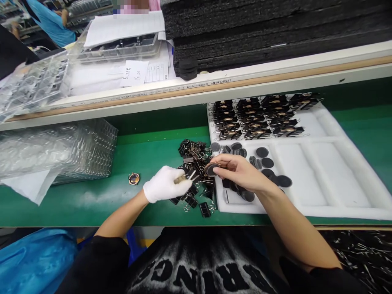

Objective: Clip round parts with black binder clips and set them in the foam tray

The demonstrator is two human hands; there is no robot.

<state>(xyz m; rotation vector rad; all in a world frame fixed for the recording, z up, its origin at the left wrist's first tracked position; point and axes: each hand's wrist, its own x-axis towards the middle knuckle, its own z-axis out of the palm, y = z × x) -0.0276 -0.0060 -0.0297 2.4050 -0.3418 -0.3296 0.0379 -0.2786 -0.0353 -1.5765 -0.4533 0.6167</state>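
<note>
My left hand [167, 183], in a white glove with bare fingertips, is closed on a black binder clip [192, 174] over the pile of binder clips [196, 151]. Just to its right, my bare right hand [237, 170] pinches a round watch case with a black disc [211, 169] against it. Below and beyond that hand, loose black discs [267, 162] lie on the white foam tray [306, 175]. Rows of clipped pieces [254, 118] fill the tray's far left part. A watch case [134, 178] with a dark face lies left of my gloved hand.
Stacked clear plastic trays [58, 151] stand at the left. A white shelf edge [196, 87] crosses above the green table [101, 204], bearing black foam sheets [275, 32] and papers [125, 30]. A person in blue [52, 22] is at the upper left.
</note>
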